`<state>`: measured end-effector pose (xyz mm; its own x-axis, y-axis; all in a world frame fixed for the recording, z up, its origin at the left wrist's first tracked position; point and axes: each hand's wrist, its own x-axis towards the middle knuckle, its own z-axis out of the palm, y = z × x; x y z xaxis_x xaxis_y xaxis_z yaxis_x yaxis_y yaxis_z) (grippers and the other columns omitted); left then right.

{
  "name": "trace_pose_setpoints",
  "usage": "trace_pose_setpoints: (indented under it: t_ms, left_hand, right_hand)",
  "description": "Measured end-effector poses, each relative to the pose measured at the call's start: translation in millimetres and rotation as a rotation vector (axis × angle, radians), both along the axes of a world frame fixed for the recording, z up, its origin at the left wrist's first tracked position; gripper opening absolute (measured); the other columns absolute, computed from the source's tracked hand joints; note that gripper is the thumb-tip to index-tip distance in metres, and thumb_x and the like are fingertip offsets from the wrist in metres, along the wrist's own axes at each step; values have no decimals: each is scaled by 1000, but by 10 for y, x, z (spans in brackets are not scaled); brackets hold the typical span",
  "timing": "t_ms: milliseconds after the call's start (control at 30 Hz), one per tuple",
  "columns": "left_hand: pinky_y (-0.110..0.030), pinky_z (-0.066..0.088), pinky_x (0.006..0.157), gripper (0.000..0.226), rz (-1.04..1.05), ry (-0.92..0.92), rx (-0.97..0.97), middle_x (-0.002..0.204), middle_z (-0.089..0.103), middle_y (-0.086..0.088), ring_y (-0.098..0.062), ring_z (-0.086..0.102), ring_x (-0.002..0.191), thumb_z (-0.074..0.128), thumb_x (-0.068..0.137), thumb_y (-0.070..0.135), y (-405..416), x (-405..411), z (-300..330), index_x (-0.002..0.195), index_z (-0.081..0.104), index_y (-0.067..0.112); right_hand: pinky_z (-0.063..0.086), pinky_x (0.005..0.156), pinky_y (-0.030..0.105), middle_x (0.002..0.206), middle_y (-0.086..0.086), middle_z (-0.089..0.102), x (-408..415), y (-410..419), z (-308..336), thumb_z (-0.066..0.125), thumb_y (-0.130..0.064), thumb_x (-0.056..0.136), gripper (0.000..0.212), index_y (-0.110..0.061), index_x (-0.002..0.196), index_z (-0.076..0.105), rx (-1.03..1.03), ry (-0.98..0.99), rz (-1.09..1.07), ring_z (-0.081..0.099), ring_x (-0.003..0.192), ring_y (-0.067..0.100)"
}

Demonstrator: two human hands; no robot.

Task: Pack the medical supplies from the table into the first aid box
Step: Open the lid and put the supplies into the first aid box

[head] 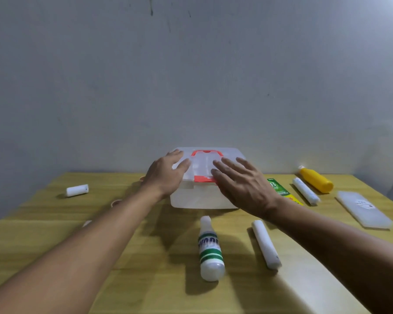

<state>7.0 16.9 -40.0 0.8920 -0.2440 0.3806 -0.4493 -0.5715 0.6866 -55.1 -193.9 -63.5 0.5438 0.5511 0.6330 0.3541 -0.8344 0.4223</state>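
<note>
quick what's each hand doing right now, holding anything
Left hand: open, flat on the first aid box lid, holding nothing.
Right hand: open, fingers spread over the lid, holding nothing.

**What Is on the Yellow Table**

A clear box with a shut lid is set on the table. A white bottle and three white rolls are laid around it. A yellow bottle, a green packet and a flat clear case are seen at the right.

Dim, soft picture, light seemingly from upper right; shadows fall toward the camera, edges bowed.
</note>
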Motion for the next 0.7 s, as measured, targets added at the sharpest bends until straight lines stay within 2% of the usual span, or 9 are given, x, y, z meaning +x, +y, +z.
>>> trace_pose_setpoints:
  t_ms: [100, 167, 233, 300, 333, 433, 533, 600, 700]
  left_hand:
    - [-37, 19, 120, 63, 9, 93, -254, 157, 29, -3, -21, 26, 146, 40, 96, 46, 13, -13, -15, 147, 35, 10]
    - [-46, 29, 116, 67, 65, 165, -404, 150, 41, -11, -31, 38, 138, 36, 90, 50, 35, 12, -8, 138, 42, 3]
    - [-42, 41, 97, 49, 126, 139, -471, 122, 60, -15, -33, 54, 113, 33, 92, 40, 51, 42, -38, 110, 55, 0]
    - [-35, 38, 77, 28, 173, 63, -479, 90, 57, -6, -24, 51, 87, 33, 97, 26, 45, 21, -80, 86, 51, 7]
    - [-35, 38, 76, 27, 176, 42, -447, 87, 55, -5, -23, 50, 86, 33, 98, 24, 44, 4, -102, 86, 50, 7]
    - [-43, 43, 98, 46, 61, 9, -171, 121, 58, -6, -26, 54, 114, 29, 97, 47, 35, 15, -208, 118, 53, 14]
    - [-51, 16, 120, 75, 50, 57, 217, 161, 18, 0, -23, 19, 148, 17, 90, 67, -7, -10, -260, 149, 23, 21]
    - [-44, -1, 121, 83, 70, 102, 343, 163, -6, 2, -19, -4, 150, 20, 89, 69, -41, -39, -299, 154, 5, 18]
    - [-42, -5, 122, 91, 83, 56, 417, 162, -14, -2, -19, -11, 149, 25, 87, 70, -67, -83, -331, 153, -2, 14]
  right_hand:
    - [50, 94, 55, 124, 14, 66, -13, 27, 110, 50, -18, 97, 20, -8, 106, 65, 162, 54, 19, 61, 118, 32]
    - [47, 98, 55, 124, 12, 67, 12, 60, 223, 52, -18, 96, 19, -9, 106, 65, 301, 59, 14, 61, 119, 31]
    - [48, 97, 53, 121, 13, 68, 72, 88, 371, 53, -17, 96, 19, -8, 106, 66, 393, 46, -2, 61, 117, 33]
    - [54, 87, 48, 113, 13, 71, 148, 97, 529, 55, -17, 94, 18, -7, 101, 69, 432, 6, 6, 65, 106, 34]
    - [55, 82, 44, 107, 12, 73, 187, 94, 607, 57, -17, 93, 17, -7, 98, 70, 444, -15, 9, 67, 99, 34]
    - [54, 72, 36, 93, 9, 75, 307, 77, 803, 57, -19, 93, 18, -8, 94, 71, 438, -42, -7, 69, 84, 31]
    - [55, 72, 39, 90, 6, 73, 471, 25, 883, 55, -21, 95, 19, -9, 95, 70, 364, -13, -39, 67, 81, 28]
    - [54, 74, 42, 91, 5, 73, 581, -9, 883, 51, -24, 96, 22, -10, 99, 68, 321, 8, -74, 66, 82, 27]
    - [52, 75, 42, 99, 7, 72, 696, -24, 853, 44, -25, 97, 26, -12, 105, 64, 329, 10, -131, 66, 89, 31]
